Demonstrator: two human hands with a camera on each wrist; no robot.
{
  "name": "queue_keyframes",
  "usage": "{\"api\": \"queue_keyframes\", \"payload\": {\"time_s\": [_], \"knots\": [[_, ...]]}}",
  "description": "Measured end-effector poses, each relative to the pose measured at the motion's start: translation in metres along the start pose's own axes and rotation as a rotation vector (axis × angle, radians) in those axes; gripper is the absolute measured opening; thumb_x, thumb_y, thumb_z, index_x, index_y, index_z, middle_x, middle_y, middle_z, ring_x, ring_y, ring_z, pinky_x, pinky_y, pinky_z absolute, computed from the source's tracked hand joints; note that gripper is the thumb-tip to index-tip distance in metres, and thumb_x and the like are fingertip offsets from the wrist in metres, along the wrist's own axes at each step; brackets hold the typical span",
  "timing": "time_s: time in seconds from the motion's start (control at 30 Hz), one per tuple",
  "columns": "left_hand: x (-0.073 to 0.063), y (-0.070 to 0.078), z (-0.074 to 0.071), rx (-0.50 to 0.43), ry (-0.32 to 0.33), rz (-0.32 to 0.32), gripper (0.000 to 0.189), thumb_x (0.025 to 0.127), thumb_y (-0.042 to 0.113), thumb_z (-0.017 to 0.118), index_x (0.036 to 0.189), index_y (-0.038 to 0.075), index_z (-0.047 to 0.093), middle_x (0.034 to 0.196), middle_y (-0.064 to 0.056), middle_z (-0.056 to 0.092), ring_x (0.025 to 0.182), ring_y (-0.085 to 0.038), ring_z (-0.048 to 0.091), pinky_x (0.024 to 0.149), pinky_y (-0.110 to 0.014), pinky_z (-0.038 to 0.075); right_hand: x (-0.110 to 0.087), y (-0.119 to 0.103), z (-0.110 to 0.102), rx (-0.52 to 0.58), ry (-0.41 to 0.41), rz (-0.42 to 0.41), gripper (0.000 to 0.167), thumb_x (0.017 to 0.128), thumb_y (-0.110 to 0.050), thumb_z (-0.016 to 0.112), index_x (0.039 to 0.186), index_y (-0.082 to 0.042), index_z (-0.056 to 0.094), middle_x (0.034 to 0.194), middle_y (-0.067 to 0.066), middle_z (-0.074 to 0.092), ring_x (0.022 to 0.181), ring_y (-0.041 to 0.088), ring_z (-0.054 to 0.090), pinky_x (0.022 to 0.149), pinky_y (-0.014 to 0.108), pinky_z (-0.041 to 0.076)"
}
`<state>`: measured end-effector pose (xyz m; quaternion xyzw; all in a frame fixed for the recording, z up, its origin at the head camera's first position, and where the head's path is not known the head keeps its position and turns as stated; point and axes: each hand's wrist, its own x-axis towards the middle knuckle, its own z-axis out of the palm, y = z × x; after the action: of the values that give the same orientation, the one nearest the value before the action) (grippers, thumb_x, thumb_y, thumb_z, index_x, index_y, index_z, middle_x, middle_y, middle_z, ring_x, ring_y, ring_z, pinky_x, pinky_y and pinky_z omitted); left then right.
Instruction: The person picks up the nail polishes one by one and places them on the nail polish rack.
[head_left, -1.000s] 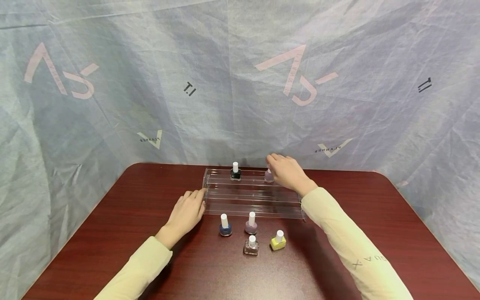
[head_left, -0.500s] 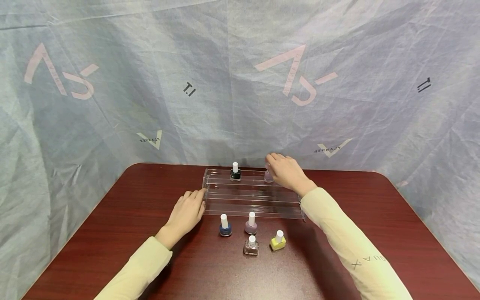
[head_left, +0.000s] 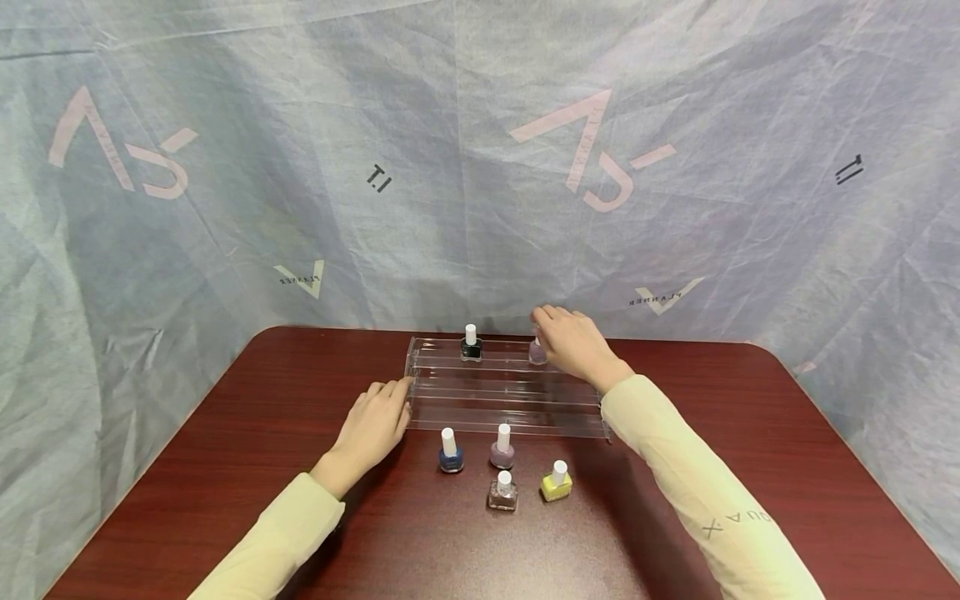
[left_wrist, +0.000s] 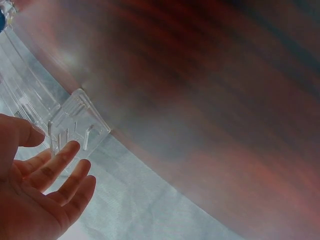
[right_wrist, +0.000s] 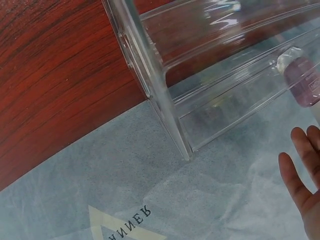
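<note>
A clear tiered display rack point(head_left: 457, 392) stands at the back of the table. My left hand point(head_left: 373, 423) rests against its left end; in the left wrist view the fingers point(left_wrist: 55, 167) are spread loosely beside the clear side panel point(left_wrist: 82, 122). On the top tier, toward the right, my right hand point(head_left: 576, 346) pinches a purple nail polish bottle point(head_left: 537, 353) near its cap, which the fingers hide. That bottle point(right_wrist: 302, 82) sits upright behind the tier's lip in the right wrist view. A dark green nail polish bottle point(head_left: 471, 347) stands on the same tier, further left.
In front of the rack stand a blue nail polish bottle point(head_left: 451, 458), a mauve one point(head_left: 502, 454), a brownish glitter one point(head_left: 502, 497) and a yellow one point(head_left: 556, 486), all white-capped. A grey printed cloth point(head_left: 465, 208) hangs behind the dark red wooden table point(head_left: 225, 450).
The right hand and the purple bottle shift only very slightly. The left hand, rack and other bottles stay where they were.
</note>
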<state>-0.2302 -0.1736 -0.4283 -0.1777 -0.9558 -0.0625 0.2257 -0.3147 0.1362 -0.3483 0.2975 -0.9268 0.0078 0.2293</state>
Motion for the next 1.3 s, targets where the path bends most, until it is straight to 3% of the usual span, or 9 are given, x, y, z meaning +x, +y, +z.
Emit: {"api": "queue_keyframes", "payload": {"time_s": [0.33,0.83,1.3], "knots": [[0.000,0.000,0.000,-0.004,-0.005,-0.003,0.038,0.087,0.015,0.056,0.123,0.004,0.052,0.108,-0.010,0.063,0.098,-0.028,0.056,0.078,-0.041,0.047,0.000,0.000,0.000,-0.001,0.015,-0.006,0.007,0.090,-0.016,0.052,0.094,-0.011,0.051,0.086,0.002,0.055,0.080,0.021,0.056,0.062,0.034,0.042],[0.000,0.001,0.001,-0.005,0.005,0.002,0.039,0.086,0.014,0.057,0.123,0.003,0.052,0.107,-0.010,0.063,0.098,-0.029,0.056,0.078,-0.041,0.047,-0.002,0.002,-0.001,-0.001,0.011,0.004,0.017,0.091,-0.021,0.050,0.103,-0.009,0.054,0.095,0.005,0.058,0.089,0.024,0.056,0.071,0.038,0.045],[0.000,-0.001,0.003,-0.003,0.009,0.004,0.039,0.086,0.015,0.057,0.123,0.004,0.052,0.108,-0.010,0.063,0.097,-0.029,0.056,0.077,-0.041,0.047,-0.006,0.004,-0.010,0.014,0.078,-0.009,0.024,0.092,-0.024,0.049,0.111,-0.010,0.052,0.103,0.004,0.057,0.094,0.023,0.055,0.071,0.037,0.046]]}}
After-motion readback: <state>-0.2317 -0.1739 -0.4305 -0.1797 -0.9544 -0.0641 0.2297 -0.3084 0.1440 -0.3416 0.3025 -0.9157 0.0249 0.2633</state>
